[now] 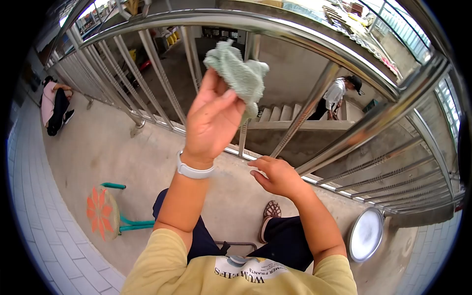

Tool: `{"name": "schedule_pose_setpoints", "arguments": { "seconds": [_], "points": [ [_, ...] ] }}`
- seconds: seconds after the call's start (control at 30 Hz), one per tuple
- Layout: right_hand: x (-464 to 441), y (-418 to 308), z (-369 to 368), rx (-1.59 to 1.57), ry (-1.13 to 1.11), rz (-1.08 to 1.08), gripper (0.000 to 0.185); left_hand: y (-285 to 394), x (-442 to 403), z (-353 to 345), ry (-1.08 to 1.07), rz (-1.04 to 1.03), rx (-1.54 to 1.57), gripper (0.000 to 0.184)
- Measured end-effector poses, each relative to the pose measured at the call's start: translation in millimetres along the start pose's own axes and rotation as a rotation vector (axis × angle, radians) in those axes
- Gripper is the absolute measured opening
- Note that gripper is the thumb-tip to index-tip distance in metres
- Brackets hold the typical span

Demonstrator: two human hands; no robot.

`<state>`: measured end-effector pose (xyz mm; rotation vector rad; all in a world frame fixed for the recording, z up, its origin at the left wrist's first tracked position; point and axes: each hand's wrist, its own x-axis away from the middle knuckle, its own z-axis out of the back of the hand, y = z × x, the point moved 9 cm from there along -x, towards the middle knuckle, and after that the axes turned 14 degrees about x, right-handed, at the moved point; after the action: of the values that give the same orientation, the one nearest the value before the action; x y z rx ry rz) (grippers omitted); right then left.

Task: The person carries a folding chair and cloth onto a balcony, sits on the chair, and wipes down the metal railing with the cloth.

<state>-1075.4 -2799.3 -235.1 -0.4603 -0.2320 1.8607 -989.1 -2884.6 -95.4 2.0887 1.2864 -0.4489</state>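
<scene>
A yellow shirt [305, 284] is carrying a white panel [235, 264] near its far edge, with large dark letters appearing to spell "WUMEIFS", though the distorted print is leaving the spelling uncertain. Beside them, smaller lettering [273, 268] is seemingly showing "OMER FRANTS", its remaining lines running too small to read.

From my screen, the green cloth [238, 73] covers some fingertips of the left hand [209, 130] and part of the railing [206, 18] behind it. I can't see the wearer's left foot. The lower edge cuts off the yellow shirt [196, 278], and its smallest print is too fine for me to read. A ledge [300, 125] hides the feet of the person in white [336, 93]; whatever their hands touch is too small to tell.
</scene>
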Motion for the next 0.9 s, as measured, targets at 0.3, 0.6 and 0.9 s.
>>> {"name": "schedule_pose_setpoints", "arguments": {
  "seconds": [0.3, 0.6, 0.9],
  "points": [
    [4, 3, 5, 0.045, 0.002, -0.016, 0.024, -32, -16, 33, 0.069, 0.176, 0.269, 0.046],
    [2, 8, -7, 0.03, -0.019, 0.001, 0.024, -75, 27, 123, 0.507, 0.398, 0.208, 0.02],
    [-1, 0, -1, 0.044, 0.005, 0.044, 0.024, -76, 106, 198, 1.114, 0.457, 0.158, 0.015]
  ]
}}
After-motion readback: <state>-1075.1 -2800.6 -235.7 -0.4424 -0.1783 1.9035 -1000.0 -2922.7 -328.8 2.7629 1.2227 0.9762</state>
